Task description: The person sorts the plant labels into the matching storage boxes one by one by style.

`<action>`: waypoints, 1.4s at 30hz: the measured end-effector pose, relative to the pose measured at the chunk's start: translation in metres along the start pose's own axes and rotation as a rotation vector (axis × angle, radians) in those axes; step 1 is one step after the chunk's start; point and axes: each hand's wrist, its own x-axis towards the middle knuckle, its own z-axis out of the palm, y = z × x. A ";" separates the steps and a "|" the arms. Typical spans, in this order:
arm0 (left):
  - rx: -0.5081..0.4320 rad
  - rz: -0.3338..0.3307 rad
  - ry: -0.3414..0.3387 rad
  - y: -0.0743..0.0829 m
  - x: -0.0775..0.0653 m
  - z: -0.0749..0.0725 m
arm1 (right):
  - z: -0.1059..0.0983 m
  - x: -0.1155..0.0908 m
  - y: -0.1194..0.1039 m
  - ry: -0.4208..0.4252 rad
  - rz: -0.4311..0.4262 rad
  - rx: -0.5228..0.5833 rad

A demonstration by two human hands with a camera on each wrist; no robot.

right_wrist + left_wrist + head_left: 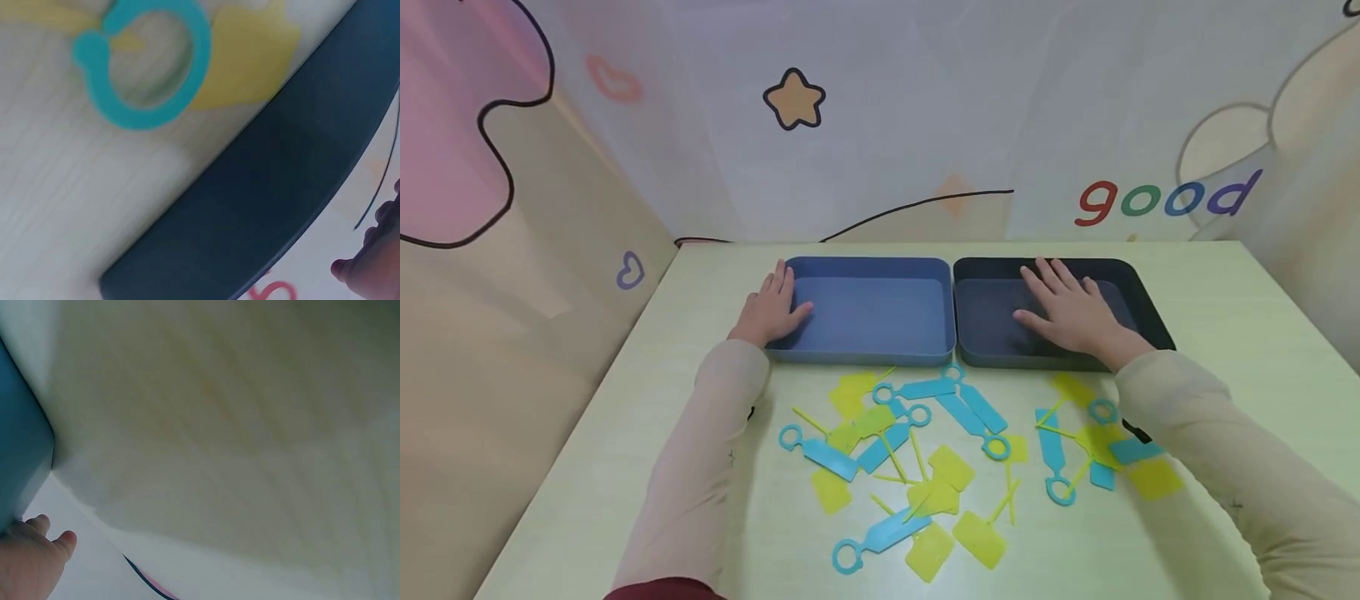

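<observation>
My left hand (769, 307) lies at the left end of a shallow blue tray (880, 317), fingers straight along the rim and thumb over the inside. Over a black tray (988, 321) just right of it, my right hand (1070, 312) is spread flat; whether it touches the tray floor cannot be told. Neither hand holds anything. In the left wrist view, part of the left hand (31, 559) shows beside the tray's blue wall (22, 431). The right wrist view catches the right hand (375, 265) beyond the dark tray wall (262, 162).
In front of the trays lie scattered blue tags with ring ends (891, 531) and yellow square tags with thin stems (980, 539). A smaller mixed group, including a blue tag (1050, 442), lies near the right forearm. A printed curtain (880, 125) hangs behind the table (595, 467).
</observation>
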 end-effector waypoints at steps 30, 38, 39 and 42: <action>-0.017 -0.048 0.020 -0.002 0.003 0.001 | 0.027 -0.065 -0.116 -0.012 -0.714 -0.111; -0.014 -0.049 0.026 -0.001 0.003 0.003 | 0.037 -0.075 -0.117 -0.131 -0.712 -0.095; -0.013 -0.050 0.026 -0.002 0.004 0.003 | 0.037 -0.076 -0.117 -0.143 -0.712 -0.091; -0.011 -0.052 0.022 -0.001 0.003 0.003 | 0.039 -0.077 -0.116 -0.163 -0.716 -0.069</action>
